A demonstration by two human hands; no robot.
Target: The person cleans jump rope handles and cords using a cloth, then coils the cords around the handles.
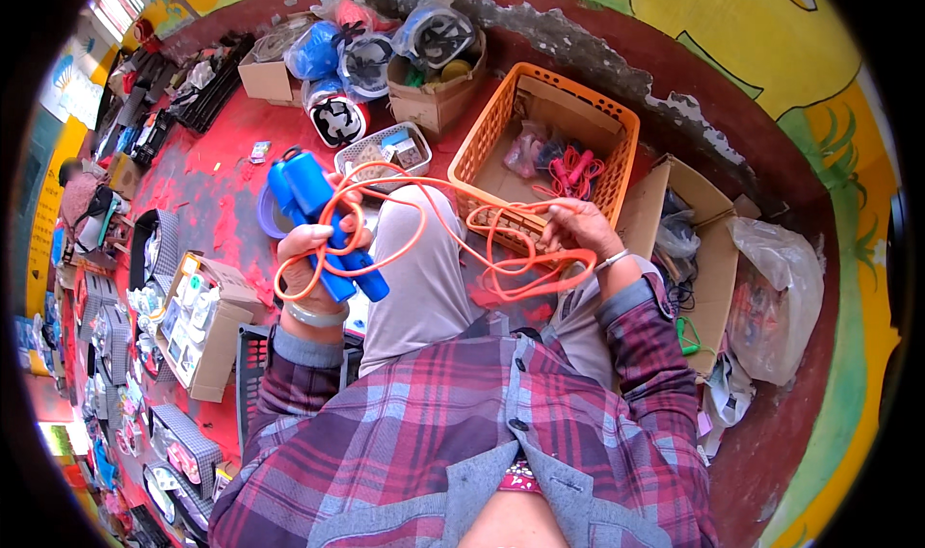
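Left hand [304, 257] gripped the blue jump-rope handles [306, 184], long axes slanting down-right; right hand [586, 228] pinched the orange cord [551, 260], which spanned slack and looped, left to right, between both.

Bright daylight fills the room, with soft shadows. At the upper left, a window [114, 8] burns out to white; more white glare sits lower left. A plastic bag [779, 293] at right shines. The centre looks clear, the left edge soft; the wall [752, 32] bows toward black corners.
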